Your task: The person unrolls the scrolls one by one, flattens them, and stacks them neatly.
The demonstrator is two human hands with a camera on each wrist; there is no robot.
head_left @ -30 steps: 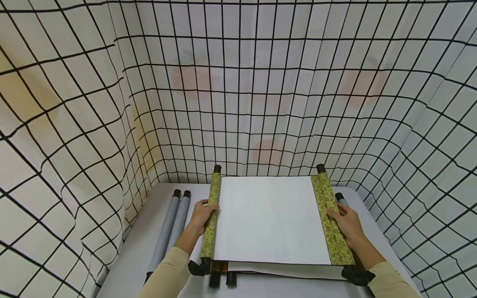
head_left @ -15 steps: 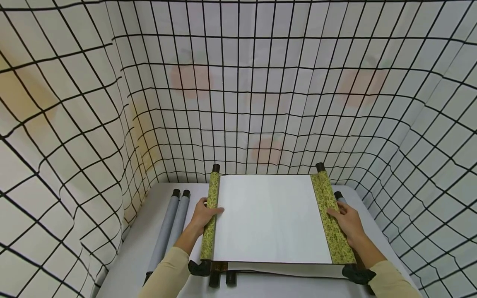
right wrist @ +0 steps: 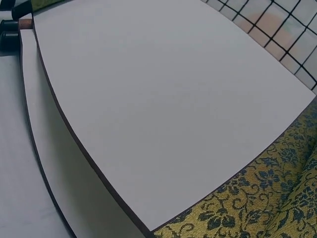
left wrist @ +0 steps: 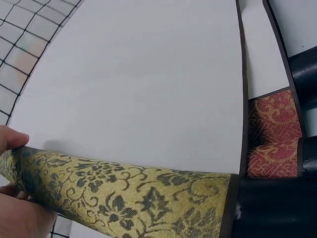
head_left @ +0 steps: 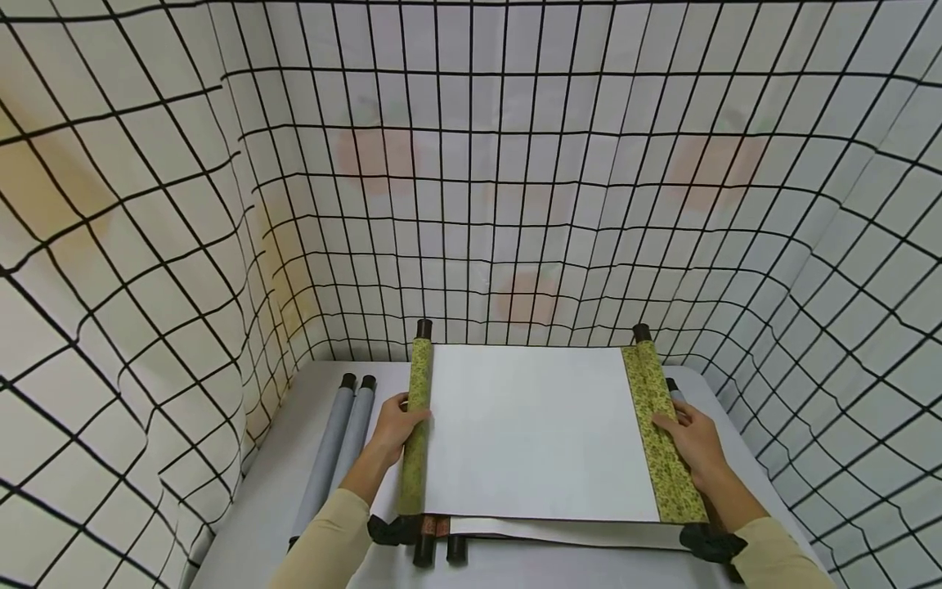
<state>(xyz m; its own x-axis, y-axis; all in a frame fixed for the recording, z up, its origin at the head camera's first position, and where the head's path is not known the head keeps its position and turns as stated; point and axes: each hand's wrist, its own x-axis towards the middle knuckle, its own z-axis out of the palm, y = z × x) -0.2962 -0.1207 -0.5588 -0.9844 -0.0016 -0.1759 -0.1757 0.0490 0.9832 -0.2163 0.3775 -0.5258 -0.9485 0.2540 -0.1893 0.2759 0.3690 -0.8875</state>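
A hanging scroll with blank white paper point(head_left: 537, 433) is spread between two rods trimmed in yellow-green floral brocade with black end knobs. My left hand point(head_left: 393, 429) grips the left roll point(left wrist: 119, 193), thumb on top and fingers beneath. At the other side my right hand point(head_left: 695, 446) holds the right rod, its thumb on the brocade band point(head_left: 658, 442); the fingers behind it are mostly hidden. Below this scroll lies a second one, with white paper point(right wrist: 49, 144) and red-and-gold brocade point(left wrist: 275, 134). It is largely covered by the upper scroll.
Two grey rolled scrolls point(head_left: 324, 458) with black ends lie on the white table point(head_left: 243, 523) at left. Another grey roll point(head_left: 673, 388) shows partly behind my right hand. Black rod ends point(head_left: 457, 550) jut out at the front. Black netting point(head_left: 471, 221) surrounds the table.
The left roll has shifted slightly left and the right rod slightly right, widening the spread. My left thumb reached onto the paper half a second ago and is now back at the roll.
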